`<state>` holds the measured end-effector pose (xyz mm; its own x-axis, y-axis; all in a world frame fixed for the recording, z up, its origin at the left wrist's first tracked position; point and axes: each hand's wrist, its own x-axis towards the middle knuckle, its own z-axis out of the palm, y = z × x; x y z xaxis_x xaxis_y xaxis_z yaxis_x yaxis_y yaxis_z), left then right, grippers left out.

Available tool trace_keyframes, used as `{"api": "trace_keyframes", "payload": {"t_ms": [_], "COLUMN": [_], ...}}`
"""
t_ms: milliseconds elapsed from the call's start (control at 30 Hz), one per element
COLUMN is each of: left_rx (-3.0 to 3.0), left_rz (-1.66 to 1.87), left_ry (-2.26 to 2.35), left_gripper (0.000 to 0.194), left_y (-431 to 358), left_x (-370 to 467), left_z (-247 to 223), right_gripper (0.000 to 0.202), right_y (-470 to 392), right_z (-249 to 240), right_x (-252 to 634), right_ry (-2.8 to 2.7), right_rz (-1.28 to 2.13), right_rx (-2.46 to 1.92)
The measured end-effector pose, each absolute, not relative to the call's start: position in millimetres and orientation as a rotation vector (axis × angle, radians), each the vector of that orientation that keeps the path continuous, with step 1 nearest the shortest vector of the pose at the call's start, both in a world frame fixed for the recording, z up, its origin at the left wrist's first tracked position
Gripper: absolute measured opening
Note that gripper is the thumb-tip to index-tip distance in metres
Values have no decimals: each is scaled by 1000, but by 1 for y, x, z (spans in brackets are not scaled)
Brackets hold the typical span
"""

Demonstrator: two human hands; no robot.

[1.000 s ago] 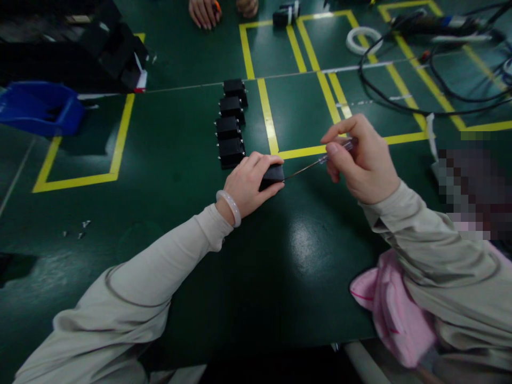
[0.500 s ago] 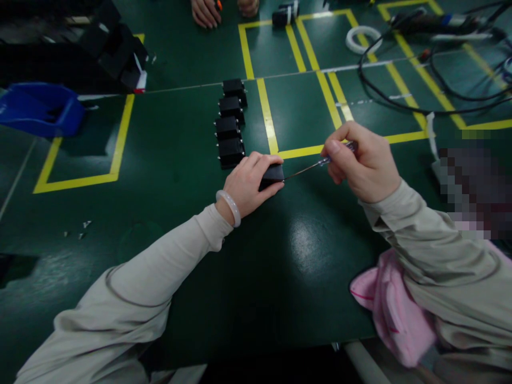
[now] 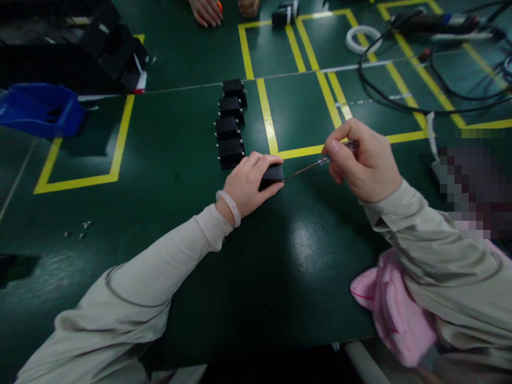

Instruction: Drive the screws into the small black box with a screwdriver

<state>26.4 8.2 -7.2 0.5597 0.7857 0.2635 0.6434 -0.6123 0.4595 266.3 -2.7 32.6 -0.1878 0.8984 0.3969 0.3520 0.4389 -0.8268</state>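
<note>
My left hand [image 3: 250,184], with a pale bracelet at the wrist, grips a small black block [image 3: 273,175] against the green table. A thin screwdriver [image 3: 308,169] is pinched in my right hand [image 3: 358,160]; its tip meets the block's right end, where the exact contact is too small to make out. Several similar black blocks [image 3: 231,152] with small shiny screws at their sides stand in a row just beyond my left hand.
Loose screws [image 3: 87,224] lie at the left. Beyond them are a blue bin [image 3: 40,109] and black parts [image 3: 116,48]. Another person's hand [image 3: 206,12], a white tape roll [image 3: 363,39] and black cables [image 3: 384,96] are farther back. Pink cloth [image 3: 396,309] hangs at the right front.
The other person's hand at the top has shifted slightly. My hands, the held block and the screwdriver look almost unchanged.
</note>
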Motion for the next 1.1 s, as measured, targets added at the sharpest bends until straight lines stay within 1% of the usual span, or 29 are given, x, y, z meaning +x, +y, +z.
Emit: {"api": "trace_keyframes", "payload": {"t_ms": [100, 333, 500, 667, 833, 1100], "left_rx": [2489, 2486, 2482, 2491, 2506, 2495], "left_rz": [645, 649, 650, 646, 662, 665], "left_ry": [1178, 1168, 1171, 1170, 1162, 1156], "left_gripper": [40, 39, 40, 40, 40, 40], "left_y": [8, 8, 8, 8, 9, 8], "left_x": [26, 26, 26, 26, 26, 27], "left_z": [-7, -7, -7, -7, -8, -9], "right_gripper": [26, 33, 31, 34, 30, 32], "right_y": [-2, -2, -2, -2, -2, -2], "right_z": [33, 33, 33, 32, 31, 29], "right_x": [266, 266, 266, 267, 265, 267], "right_ry": [-1726, -1756, -1723, -1743, -1720, -1739], "right_rz": [755, 702, 741, 694, 740, 687], "right_rx": [-1073, -1081, -1093, -1105, -1063, -1075]}}
